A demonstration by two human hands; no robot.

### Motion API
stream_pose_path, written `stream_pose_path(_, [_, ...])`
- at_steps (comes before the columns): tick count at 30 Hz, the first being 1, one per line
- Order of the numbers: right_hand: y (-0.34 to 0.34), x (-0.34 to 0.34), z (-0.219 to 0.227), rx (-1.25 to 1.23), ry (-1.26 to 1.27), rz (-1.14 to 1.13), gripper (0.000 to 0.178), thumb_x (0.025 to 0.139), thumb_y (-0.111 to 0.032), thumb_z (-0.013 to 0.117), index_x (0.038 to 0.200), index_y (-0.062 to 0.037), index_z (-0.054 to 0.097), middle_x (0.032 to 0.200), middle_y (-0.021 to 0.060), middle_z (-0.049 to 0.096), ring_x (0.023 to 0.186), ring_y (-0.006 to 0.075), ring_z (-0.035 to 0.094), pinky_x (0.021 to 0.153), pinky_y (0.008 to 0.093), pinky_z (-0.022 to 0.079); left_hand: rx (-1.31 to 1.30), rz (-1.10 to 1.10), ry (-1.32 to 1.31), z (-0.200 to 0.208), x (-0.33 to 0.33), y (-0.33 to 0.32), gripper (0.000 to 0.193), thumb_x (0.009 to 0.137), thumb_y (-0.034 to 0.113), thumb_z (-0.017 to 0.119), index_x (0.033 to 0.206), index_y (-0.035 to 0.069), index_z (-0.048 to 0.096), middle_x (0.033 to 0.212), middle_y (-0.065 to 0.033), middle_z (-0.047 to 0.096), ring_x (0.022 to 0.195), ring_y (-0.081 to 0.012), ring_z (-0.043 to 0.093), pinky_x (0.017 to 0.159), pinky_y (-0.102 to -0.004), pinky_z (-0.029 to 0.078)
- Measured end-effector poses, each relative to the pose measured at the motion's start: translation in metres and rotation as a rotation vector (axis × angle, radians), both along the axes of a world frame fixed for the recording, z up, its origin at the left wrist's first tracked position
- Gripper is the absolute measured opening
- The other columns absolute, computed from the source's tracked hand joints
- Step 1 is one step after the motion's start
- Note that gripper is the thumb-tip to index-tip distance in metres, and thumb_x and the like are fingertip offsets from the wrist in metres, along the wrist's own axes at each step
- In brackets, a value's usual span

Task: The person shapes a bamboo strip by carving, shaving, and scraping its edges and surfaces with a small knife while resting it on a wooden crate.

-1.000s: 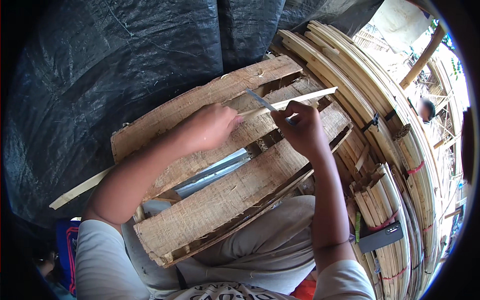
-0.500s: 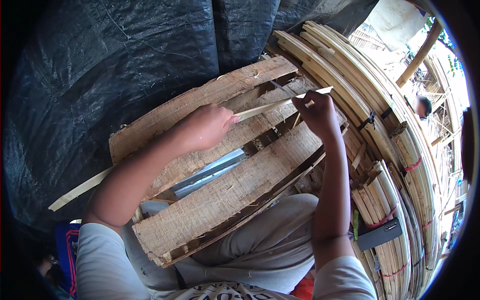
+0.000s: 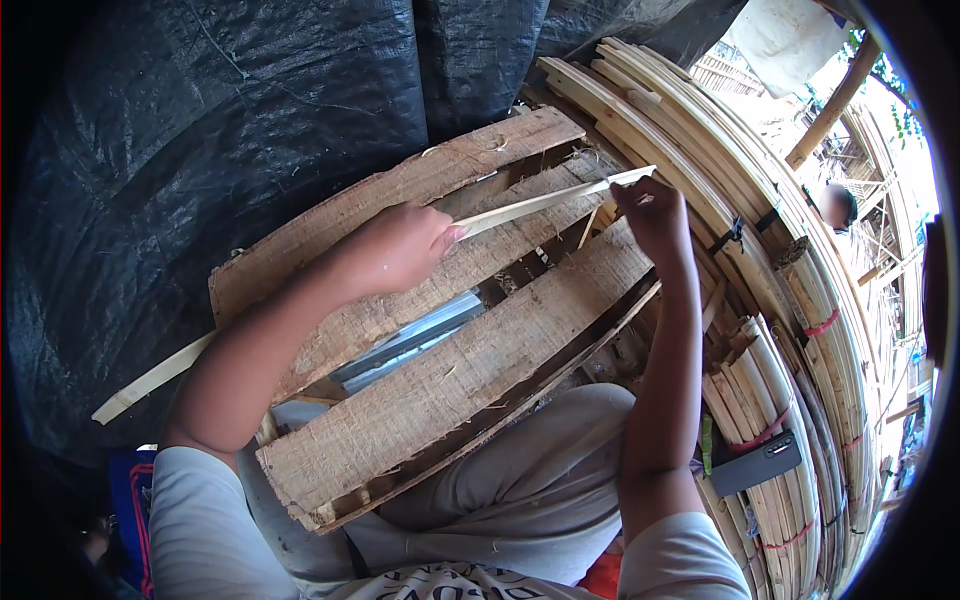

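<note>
I have a long, pale wooden strip (image 3: 530, 207) lying diagonally over the counter (image 3: 460, 360), its long axis running roughly with the planks but at a slight angle to them. Its left end juts out past the counter's left edge, on the side nearer the body; its right end points away and to the right, ending near the counter's far right corner.

My left hand (image 3: 408, 248) is over the counter's middle, fingers closed around the strip, whose stretch further left passes behind my forearm. My right hand (image 3: 655, 215) is above the counter's right end, fingers curled tight just by the strip's tip. It grips a knife (image 3: 609, 182), nearly all hidden; only what looks like a sliver of blade crosses the strip.

A blue cloth with red stripes (image 3: 130, 500) sits left of the counter, and a black tarp (image 3: 230, 150) hangs behind it. The counter itself is rough brown planks with gaps, a grey metallic surface (image 3: 410, 340) showing through one. Bent legs in grey trousers (image 3: 520, 480) are on its near side. Stacked boards (image 3: 660, 120), tied bundles of slats (image 3: 750, 390) and a dark phone (image 3: 757, 463) lie to its right.
</note>
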State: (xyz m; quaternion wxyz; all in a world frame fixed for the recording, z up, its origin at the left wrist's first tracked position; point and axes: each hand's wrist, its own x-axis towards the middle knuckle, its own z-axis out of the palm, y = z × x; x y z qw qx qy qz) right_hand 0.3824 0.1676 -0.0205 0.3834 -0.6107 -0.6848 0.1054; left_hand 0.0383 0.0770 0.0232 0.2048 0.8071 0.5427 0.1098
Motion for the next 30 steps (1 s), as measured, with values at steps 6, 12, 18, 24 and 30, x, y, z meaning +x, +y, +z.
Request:
stream_pose_path(6, [-0.003, 0.012, 0.005, -0.009, -0.071, -0.105, 0.031, 0.086, -0.045, 0.078, 0.091, -0.0142, 0.077, 0.087, 0.0136, 0.074, 0.084, 0.0333, 0.072, 0.079, 0.0426, 0.055, 0.022, -0.019, 0.010, -0.002, 0.001, -0.001, 0.040, 0.108, 0.029, 0.048, 0.086, -0.001, 0.063, 0.074, -0.0223, 0.062, 0.068, -0.0364, 0.061, 0.072, -0.0461, 0.049])
stream_pose_path(12, [-0.003, 0.028, 0.013, -0.013, -0.056, -0.225, 0.036, 0.086, -0.045, 0.077, 0.089, -0.0100, 0.075, 0.082, 0.0137, 0.073, 0.081, 0.0316, 0.072, 0.077, 0.0428, 0.054, -0.007, -0.023, 0.020, 0.001, 0.000, -0.001, 0.038, 0.108, 0.027, 0.047, 0.086, -0.001, 0.062, 0.075, -0.0212, 0.063, 0.069, -0.0342, 0.062, 0.072, -0.0457, 0.049])
stream_pose_path(18, [-0.011, 0.016, 0.031, -0.038, -0.162, -0.456, 0.038, 0.089, -0.046, 0.072, 0.093, -0.0083, 0.075, 0.092, 0.0188, 0.075, 0.090, 0.0389, 0.072, 0.082, 0.0470, 0.056, -0.025, -0.009, 0.017, 0.003, 0.001, 0.000, 0.036, 0.107, 0.026, 0.048, 0.087, -0.001, 0.062, 0.075, -0.0201, 0.063, 0.070, -0.0332, 0.061, 0.073, -0.0452, 0.049])
stream_pose_path(24, [-0.033, -0.003, 0.040, 0.156, -0.155, -0.361, 0.044, 0.084, -0.049, 0.079, 0.108, -0.0125, 0.073, 0.094, 0.0183, 0.074, 0.092, 0.0368, 0.072, 0.083, 0.0468, 0.056, -0.109, -0.015, 0.027, 0.024, -0.003, -0.005, 0.038, 0.108, 0.026, 0.048, 0.086, -0.001, 0.060, 0.074, -0.0184, 0.061, 0.068, -0.0285, 0.056, 0.073, -0.0430, 0.048])
stream_pose_path(30, [-0.049, -0.032, 0.051, -0.091, -0.278, -0.003, 0.025, 0.083, -0.036, 0.082, 0.099, -0.0177, 0.079, 0.080, 0.0096, 0.074, 0.075, 0.0298, 0.072, 0.073, 0.0418, 0.055, -0.122, -0.023, 0.164, 0.049, -0.021, -0.013, 0.041, 0.105, 0.032, 0.053, 0.083, -0.001, 0.062, 0.069, -0.0165, 0.059, 0.063, -0.0253, 0.054, 0.068, -0.0423, 0.048])
